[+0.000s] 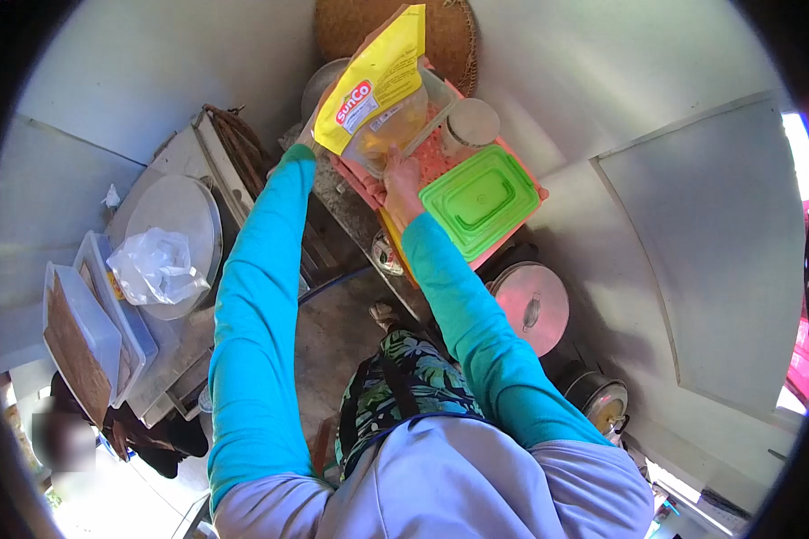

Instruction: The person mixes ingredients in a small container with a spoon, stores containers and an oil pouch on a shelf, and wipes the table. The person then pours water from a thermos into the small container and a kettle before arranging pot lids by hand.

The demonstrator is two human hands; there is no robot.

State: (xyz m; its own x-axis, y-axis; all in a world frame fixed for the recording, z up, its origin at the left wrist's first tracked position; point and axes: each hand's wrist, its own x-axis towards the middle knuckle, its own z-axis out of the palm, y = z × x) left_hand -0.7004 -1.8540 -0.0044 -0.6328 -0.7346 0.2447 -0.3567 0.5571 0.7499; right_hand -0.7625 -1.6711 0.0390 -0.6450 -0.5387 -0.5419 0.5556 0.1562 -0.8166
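A yellow SunCo cooking oil pouch with a see-through lower part is held up, tilted, above a pink-orange basket. My left hand is mostly hidden behind the pouch's left side, at the end of the turquoise sleeve, and appears to grip it. At the pouch's lower right edge is my right hand, its fingers closed against it. Just right of that hand, a green-lidded container rests on the basket. A round pale lid or cup lies behind it.
Left, a crumpled plastic bag lies on a round white lid, near plastic trays. At right stand a lidded pot and another pot by the wall. A woven round tray leans at the back. Another person is at lower left.
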